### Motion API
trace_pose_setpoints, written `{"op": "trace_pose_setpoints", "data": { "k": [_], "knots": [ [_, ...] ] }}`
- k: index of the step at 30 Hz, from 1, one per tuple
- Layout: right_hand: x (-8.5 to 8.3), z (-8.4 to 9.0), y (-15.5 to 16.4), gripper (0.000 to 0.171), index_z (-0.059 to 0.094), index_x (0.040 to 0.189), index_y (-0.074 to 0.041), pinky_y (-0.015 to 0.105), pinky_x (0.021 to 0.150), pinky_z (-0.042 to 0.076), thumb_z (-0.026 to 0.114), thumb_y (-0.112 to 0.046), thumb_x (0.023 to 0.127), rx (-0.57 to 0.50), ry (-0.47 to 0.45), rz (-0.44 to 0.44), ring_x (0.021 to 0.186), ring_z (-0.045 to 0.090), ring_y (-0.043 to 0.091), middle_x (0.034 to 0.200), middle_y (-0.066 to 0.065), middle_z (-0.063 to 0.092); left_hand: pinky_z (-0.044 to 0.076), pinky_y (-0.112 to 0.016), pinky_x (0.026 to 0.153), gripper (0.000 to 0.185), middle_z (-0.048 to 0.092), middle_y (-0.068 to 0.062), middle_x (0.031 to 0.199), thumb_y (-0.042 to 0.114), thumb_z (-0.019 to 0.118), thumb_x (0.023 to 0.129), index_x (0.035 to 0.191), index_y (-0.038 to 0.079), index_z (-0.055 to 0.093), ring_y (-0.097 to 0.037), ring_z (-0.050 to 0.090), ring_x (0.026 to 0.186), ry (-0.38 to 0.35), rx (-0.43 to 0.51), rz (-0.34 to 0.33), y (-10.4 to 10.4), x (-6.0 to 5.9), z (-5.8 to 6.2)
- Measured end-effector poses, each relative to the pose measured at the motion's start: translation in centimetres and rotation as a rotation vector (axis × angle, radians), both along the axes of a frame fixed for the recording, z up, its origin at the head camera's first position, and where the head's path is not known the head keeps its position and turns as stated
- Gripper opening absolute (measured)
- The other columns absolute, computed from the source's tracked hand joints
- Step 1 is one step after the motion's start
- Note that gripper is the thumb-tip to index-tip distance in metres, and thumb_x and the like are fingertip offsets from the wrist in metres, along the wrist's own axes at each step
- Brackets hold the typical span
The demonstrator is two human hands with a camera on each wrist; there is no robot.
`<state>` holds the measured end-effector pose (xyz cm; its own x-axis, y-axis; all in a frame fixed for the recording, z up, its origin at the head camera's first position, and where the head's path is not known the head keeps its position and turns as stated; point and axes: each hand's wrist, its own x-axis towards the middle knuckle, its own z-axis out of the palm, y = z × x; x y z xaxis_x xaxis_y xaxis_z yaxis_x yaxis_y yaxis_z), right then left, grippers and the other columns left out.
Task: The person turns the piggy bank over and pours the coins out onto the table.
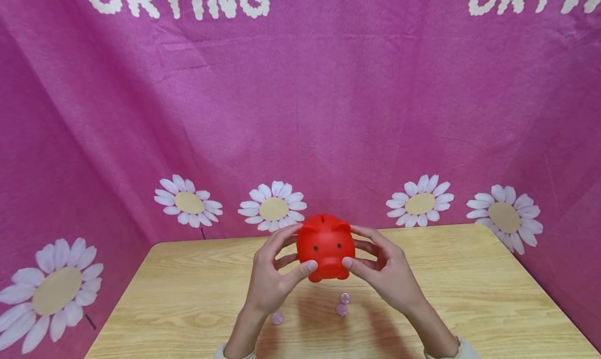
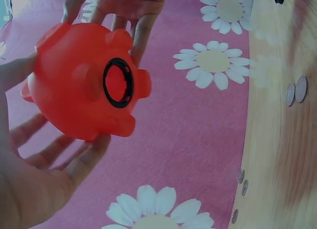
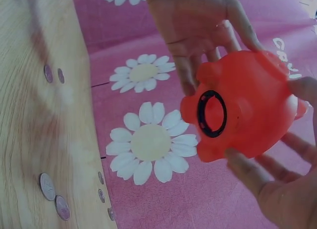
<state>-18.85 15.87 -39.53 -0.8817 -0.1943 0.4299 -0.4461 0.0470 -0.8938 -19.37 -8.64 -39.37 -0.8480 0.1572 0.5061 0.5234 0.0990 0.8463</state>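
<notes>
A red piggy bank (image 1: 325, 247) is held above a wooden table (image 1: 469, 286) between the left hand (image 1: 272, 275) and right hand (image 1: 382, 267), fingers curled around its sides. Coins (image 1: 343, 304) lie below. From both wrists, its black-ringed underside plug (image 2: 118, 83) is seen.
</notes>
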Motion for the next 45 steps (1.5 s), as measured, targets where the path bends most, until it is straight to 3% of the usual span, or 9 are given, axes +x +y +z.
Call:
{"op": "trace_pose_setpoints", "data": {
  "k": [6,10,14,19,25,31,37,42,45],
  "knots": [
    [-0.1,0.0,-0.2,0.049,0.062,0.148,-0.014,0.036,0.088,0.068,0.077,-0.019,0.100,0.092,-0.197,-0.041,0.119,0.075,0.034,0.150,0.019,0.061,0.069,-0.037,0.083,0.055,0.068,-0.010,0.143,0.023,0.083,0.093,0.145,0.017,0.066,-0.035,0.070,0.120,-0.222,-0.030,0.033,0.3,-0.4,-0.6],
    [-0.3,-0.4,-0.5,0.049,0.062,0.148,-0.013,0.041,0.084,0.069,0.074,-0.027,0.103,0.129,-0.336,-0.060,0.113,0.078,0.032,0.146,0.023,0.064,0.069,-0.044,0.081,0.054,0.068,-0.017,0.142,0.033,0.079,0.097,0.146,0.014,0.065,-0.031,0.074,0.112,-0.372,-0.074,0.033,0.3,-0.7,-1.2],
    [-0.5,-0.9,-0.7,0.049,0.062,0.147,-0.011,0.043,0.082,0.069,0.072,-0.032,0.104,0.193,-0.404,-0.081,0.107,0.079,0.027,0.140,0.024,0.068,0.069,-0.050,0.081,0.062,0.064,-0.022,0.144,0.038,0.076,0.100,0.151,0.008,0.059,-0.029,0.075,0.109,-0.499,-0.079,0.002,0.4,-0.9,-1.7],
    [-0.7,-1.3,-0.7,0.049,0.064,0.146,-0.009,0.044,0.081,0.069,0.071,-0.034,0.104,0.221,-0.436,-0.087,0.099,0.079,0.025,0.131,0.021,0.072,0.069,-0.051,0.081,0.067,0.062,-0.025,0.143,0.039,0.074,0.101,0.154,0.003,0.054,-0.028,0.074,0.111,-0.561,-0.063,-0.026,0.4,-1.0,-2.1],
    [-0.8,-1.5,-0.6,0.049,0.064,0.145,-0.009,0.047,0.082,0.069,0.069,-0.035,0.104,0.226,-0.460,-0.086,0.097,0.079,0.026,0.128,0.021,0.071,0.069,-0.052,0.078,0.066,0.061,-0.028,0.142,0.037,0.072,0.103,0.155,0.001,0.052,-0.028,0.076,0.105,-0.571,-0.066,-0.052,0.5,-1.1,-2.2],
    [-0.7,-1.1,-0.4,0.050,0.062,0.148,-0.012,0.043,0.086,0.069,0.071,-0.033,0.104,0.234,-0.382,-0.082,0.109,0.078,0.029,0.140,0.022,0.068,0.069,-0.051,0.083,0.062,0.062,-0.024,0.146,0.034,0.074,0.102,0.154,0.005,0.056,-0.031,0.075,0.111,-0.484,-0.090,-0.022,0.6,-1.0,-1.9],
    [-0.6,-0.6,0.1,0.050,0.062,0.147,-0.013,0.035,0.094,0.067,0.077,-0.016,0.099,0.128,-0.194,-0.039,0.125,0.072,0.035,0.152,0.018,0.060,0.068,-0.040,0.092,0.058,0.064,-0.012,0.148,0.020,0.084,0.092,0.147,0.016,0.064,-0.038,0.067,0.129,-0.266,-0.026,0.009,0.6,-0.7,-1.4],
    [-0.4,-0.3,0.6,0.058,0.060,0.147,-0.007,0.028,0.099,0.063,0.078,0.001,0.093,0.047,0.001,0.015,0.130,0.069,0.017,0.152,0.011,0.059,0.066,-0.038,0.095,0.064,0.062,-0.007,0.151,0.013,0.088,0.088,0.147,0.017,0.063,-0.036,0.065,0.135,-0.017,-0.010,-0.001,0.5,-0.3,-0.9],
    [-0.3,-0.2,0.8,0.061,0.060,0.148,-0.009,0.026,0.100,0.062,0.079,0.003,0.092,0.051,0.063,0.018,0.128,0.068,0.007,0.150,0.001,0.061,0.066,-0.038,0.094,0.065,0.061,-0.006,0.152,0.013,0.088,0.087,0.147,0.018,0.063,-0.034,0.065,0.135,0.066,-0.029,0.000,0.4,-0.2,-0.7]
  ]
}}
